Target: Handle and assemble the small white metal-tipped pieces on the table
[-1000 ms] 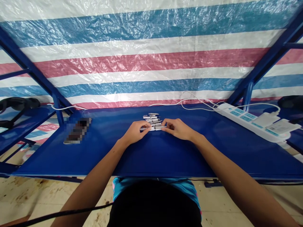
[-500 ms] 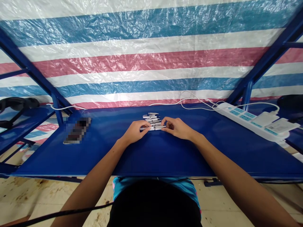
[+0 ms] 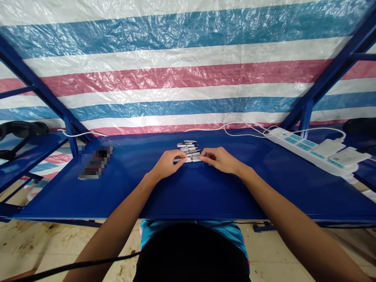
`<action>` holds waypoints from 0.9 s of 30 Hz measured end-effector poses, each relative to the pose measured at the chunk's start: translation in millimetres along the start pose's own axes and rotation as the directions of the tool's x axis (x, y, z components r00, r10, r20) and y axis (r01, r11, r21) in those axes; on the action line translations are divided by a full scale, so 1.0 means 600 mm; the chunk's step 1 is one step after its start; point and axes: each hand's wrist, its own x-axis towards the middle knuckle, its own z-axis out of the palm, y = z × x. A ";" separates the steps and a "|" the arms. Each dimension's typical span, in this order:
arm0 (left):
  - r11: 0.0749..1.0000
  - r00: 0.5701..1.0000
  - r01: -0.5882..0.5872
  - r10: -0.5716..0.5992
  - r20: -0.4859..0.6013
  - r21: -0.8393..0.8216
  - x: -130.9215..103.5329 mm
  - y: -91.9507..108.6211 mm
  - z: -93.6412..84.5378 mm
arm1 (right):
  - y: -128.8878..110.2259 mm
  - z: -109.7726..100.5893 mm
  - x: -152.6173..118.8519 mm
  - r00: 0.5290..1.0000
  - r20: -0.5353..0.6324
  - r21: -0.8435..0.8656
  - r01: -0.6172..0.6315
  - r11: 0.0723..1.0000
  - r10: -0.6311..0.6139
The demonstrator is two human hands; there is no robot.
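A pen (image 3: 194,159) with a white and grey barrel lies sideways between my two hands, nearest to me in a row of pens. My left hand (image 3: 169,162) pinches its left end between thumb and fingers. At the other end, the thumb and fingertips of my right hand (image 3: 216,157) close on its tip. Several more white and grey pens (image 3: 189,148) lie behind it, roughly parallel, one behind another on the blue table (image 3: 194,192). My fingers hide the ends of the nearest pens.
A phone-like object (image 3: 96,163), blurred out, lies on the left. On the right is a white power strip (image 3: 311,150) with plugged-in adapters. A white cable (image 3: 243,134) runs along the back edge. Blue metal posts (image 3: 307,117) stand at both sides, before a striped plastic sheet (image 3: 188,78).
My right hand's fingertips have shifted very slightly along the pen's right end. My left hand stays in place, and the other pens lie as before.
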 end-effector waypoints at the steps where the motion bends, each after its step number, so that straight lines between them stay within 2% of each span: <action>1: 1.000 1.000 -0.001 0.001 0.000 0.000 0.000 0.000 0.000 | 0.001 0.000 0.000 1.000 -0.005 0.006 -0.002 1.000 0.002; 8: 1.000 1.000 -0.006 0.006 -0.001 -0.012 0.000 0.000 0.001 | 0.002 0.001 0.002 0.999 -0.034 0.020 -0.002 1.000 0.003; 17: 1.000 1.000 -0.015 0.015 -0.005 -0.012 0.000 0.000 0.000 | -0.004 -0.001 0.000 1.000 -0.009 -0.016 -0.018 1.000 0.018; 27: 1.000 1.000 -0.006 0.006 -0.006 -0.011 0.000 -0.002 0.001 | 0.003 0.001 0.003 0.999 -0.044 0.027 -0.001 1.000 0.002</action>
